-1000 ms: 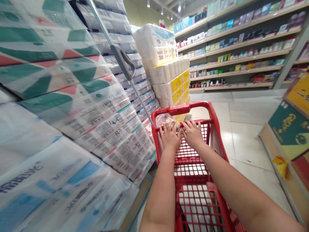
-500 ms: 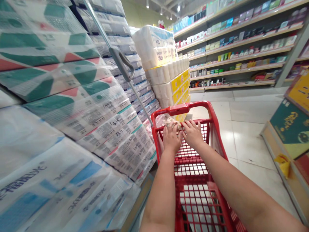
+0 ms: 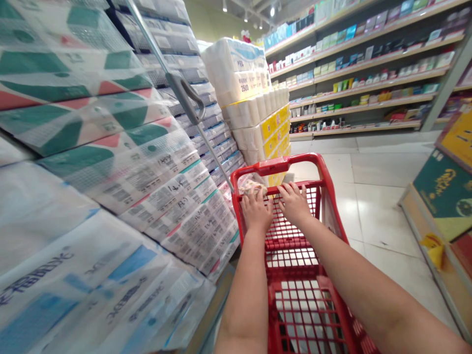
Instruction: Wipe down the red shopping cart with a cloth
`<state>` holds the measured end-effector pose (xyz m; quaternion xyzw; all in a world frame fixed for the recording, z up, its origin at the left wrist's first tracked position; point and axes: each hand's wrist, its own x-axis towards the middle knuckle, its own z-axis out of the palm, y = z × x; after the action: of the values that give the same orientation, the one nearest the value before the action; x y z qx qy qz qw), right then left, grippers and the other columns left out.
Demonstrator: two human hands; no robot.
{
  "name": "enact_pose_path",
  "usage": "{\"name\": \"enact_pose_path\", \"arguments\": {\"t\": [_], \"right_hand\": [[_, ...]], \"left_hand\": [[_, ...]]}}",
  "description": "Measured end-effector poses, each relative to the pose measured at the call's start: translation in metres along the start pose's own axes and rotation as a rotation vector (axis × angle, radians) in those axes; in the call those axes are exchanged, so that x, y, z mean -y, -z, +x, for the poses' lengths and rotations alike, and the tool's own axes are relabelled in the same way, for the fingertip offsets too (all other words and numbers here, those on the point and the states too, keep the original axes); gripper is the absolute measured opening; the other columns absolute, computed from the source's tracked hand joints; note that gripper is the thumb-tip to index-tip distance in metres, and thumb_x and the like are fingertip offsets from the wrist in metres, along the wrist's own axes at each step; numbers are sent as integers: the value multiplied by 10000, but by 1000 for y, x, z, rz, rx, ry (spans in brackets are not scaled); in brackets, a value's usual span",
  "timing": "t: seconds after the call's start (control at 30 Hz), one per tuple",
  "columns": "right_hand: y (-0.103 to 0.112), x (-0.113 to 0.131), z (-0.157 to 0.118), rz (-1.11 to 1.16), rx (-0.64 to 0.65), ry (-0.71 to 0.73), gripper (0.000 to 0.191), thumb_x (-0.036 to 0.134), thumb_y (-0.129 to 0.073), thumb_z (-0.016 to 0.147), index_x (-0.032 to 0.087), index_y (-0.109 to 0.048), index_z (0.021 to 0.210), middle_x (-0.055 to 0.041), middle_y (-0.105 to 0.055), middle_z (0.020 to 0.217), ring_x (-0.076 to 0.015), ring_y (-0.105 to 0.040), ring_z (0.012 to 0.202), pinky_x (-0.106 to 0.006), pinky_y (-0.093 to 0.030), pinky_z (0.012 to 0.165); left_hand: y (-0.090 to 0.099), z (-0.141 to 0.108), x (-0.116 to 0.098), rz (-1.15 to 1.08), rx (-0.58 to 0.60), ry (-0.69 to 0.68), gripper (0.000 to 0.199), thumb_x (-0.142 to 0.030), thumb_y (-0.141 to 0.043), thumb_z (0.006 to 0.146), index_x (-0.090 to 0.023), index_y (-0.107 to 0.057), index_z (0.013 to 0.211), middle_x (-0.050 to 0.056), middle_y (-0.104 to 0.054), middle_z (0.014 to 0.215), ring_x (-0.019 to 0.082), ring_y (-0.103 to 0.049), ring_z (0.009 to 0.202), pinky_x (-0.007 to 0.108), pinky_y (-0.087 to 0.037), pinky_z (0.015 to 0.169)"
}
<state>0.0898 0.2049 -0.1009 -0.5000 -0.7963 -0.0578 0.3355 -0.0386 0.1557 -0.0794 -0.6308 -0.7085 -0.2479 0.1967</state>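
Observation:
A red plastic shopping cart [image 3: 326, 182] stands in front of me, its basket grid running down toward me. On the left part of its upper crossbar, my left hand [image 3: 257, 214] presses a crumpled pale patterned cloth [image 3: 254, 188], fingers bent over it. My right hand [image 3: 296, 204] is beside it on the same crossbar, fingers hooked over the bar and thumb below it. The cart's handle [image 3: 278, 166] rises just beyond both hands, and neither hand touches it.
Stacked tissue packs [image 3: 177, 196] lean close on the left, with a grey-handled metal pole [image 3: 184, 96] before them. Toilet roll packs [image 3: 250, 103] stand ahead. Product shelves [image 3: 368, 83] line the back right. A display stand [image 3: 431, 231] borders the tiled floor [image 3: 383, 211] at right.
My left hand has slid a little to the left along the crossbar, taking the cloth with it, and the gap between my hands has widened. My right hand stays put.

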Motion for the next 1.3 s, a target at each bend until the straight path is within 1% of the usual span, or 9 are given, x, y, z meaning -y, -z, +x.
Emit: {"name": "enact_pose_path", "arguments": {"t": [0.1, 0.23, 0.37, 0.53, 0.67, 0.83, 1.0, 1.13, 1.3], "right_hand": [[-1, 0, 0, -8, -6, 2, 485, 251, -483, 860, 196, -494, 1342, -106, -499, 1402, -306, -329, 1334, -573, -132, 1112], [-2, -2, 0, -10, -12, 12, 498, 262, -479, 860, 190, -482, 1352, -112, -499, 1399, -307, -328, 1334, -573, -137, 1112], [-4, -4, 0, -2, -15, 31, 490, 264, -482, 858, 171, -500, 1339, -118, -503, 1393, -309, -333, 1326, -535, -159, 1120], [-5, -5, 1, 4, -17, 40, 511, 240, -486, 841, 162, -495, 1347, -116, -502, 1393, -307, -332, 1322, -524, -165, 1123], [-3, -4, 0, 7, -13, 41, 500, 246, -487, 843, 160, -504, 1336, -121, -502, 1391, -309, -332, 1319, -522, -160, 1123], [-4, -5, 0, 2, -13, 41, 508, 233, -480, 847, 163, -492, 1349, -117, -500, 1393, -302, -325, 1326, -513, -150, 1126], [-4, -5, 1, 3, -25, 44, 491, 261, -494, 852, 162, -508, 1333, -122, -515, 1376, -312, -335, 1313, -520, -161, 1116], [-3, -6, 1, 1, -25, 52, 503, 232, -490, 840, 154, -503, 1338, -124, -514, 1377, -310, -344, 1305, -517, -161, 1117], [-4, -6, 1, 5, -36, 56, 495, 248, -493, 842, 165, -510, 1329, -126, -520, 1366, -312, -343, 1303, -518, -172, 1109]], "left_hand": [[-1, 1, -1, -24, 29, -133, 464, -455, -463, 921, -301, -494, 1358, 13, -391, 1497, 299, -357, 1351, 489, -255, 1163], [-3, 2, 2, -11, -15, 54, 432, -373, -375, 960, -236, -501, 1350, 53, -369, 1510, 286, -416, 1311, 492, -285, 1144], [-4, 2, 5, -59, -7, -43, 445, -418, -438, 938, -223, -509, 1331, 52, -392, 1494, 286, -354, 1361, 461, -273, 1158], [-6, 3, 7, -92, -57, 76, 379, -335, -421, 948, -172, -526, 1274, 93, -396, 1487, 253, -388, 1342, 438, -306, 1141], [-5, 3, 6, -113, -20, -30, 367, -384, -458, 938, -190, -544, 1237, 85, -442, 1453, 252, -393, 1339, 436, -282, 1154], [-5, 3, 5, -124, -55, 55, 341, -332, -430, 951, -168, -533, 1231, 116, -428, 1452, 257, -393, 1342, 449, -293, 1143], [-11, 3, 6, -223, -45, -125, 345, -342, -498, 921, -177, -523, 1223, 121, -447, 1435, 265, -366, 1366, 473, -277, 1156], [-13, 4, 10, -239, -162, 46, 299, -274, -489, 914, -151, -539, 1182, 158, -464, 1406, 298, -405, 1333, 511, -327, 1114], [-15, 4, 9, -288, -104, -156, 287, -279, -531, 898, -173, -545, 1165, 134, -488, 1391, 273, -396, 1342, 493, -306, 1139]]}}
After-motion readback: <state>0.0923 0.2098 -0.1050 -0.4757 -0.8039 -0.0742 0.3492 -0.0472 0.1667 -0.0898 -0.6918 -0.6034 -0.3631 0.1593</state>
